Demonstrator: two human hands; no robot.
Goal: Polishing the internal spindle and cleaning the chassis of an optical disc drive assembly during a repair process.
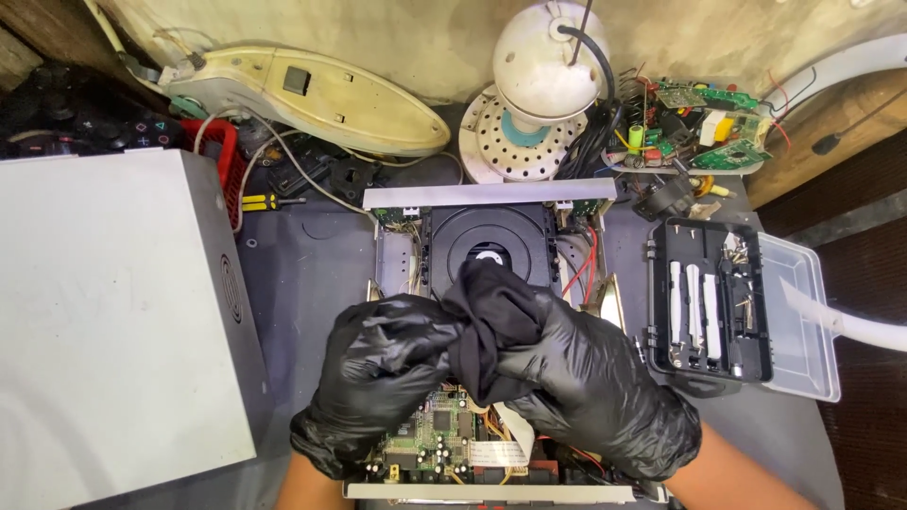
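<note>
I have the black cloth [491, 326] bunched between my two gloved hands over the opened disc player [491, 283], its tip resting on the black disc tray [453, 241]: my left hand [383, 368] is curled round one side of the wad and my right hand [576, 378] is clenched on the other. I judge a loose fold could snag the red wires [588, 269] just beside the tray. Pressing hard could also strain the green circuit board [435, 439] beneath my wrists.
</note>
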